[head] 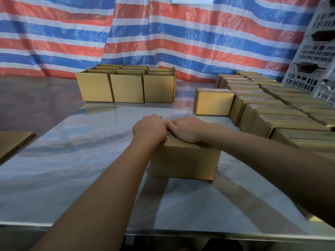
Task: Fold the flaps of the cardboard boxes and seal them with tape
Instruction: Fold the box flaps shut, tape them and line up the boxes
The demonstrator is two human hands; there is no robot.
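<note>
The flaps of a box (184, 160) are being held down by the left hand (149, 126), fingers curled over the far edge, and the flat-fingered right hand (186, 129); if released before taping, they may spring up.

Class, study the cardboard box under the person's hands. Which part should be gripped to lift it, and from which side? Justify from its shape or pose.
Grip the box by its two end walls, the left hand coming from the left, the right hand from the right. It stands upright, those walls are flat and vertical, and bare table lies beside both.
</note>
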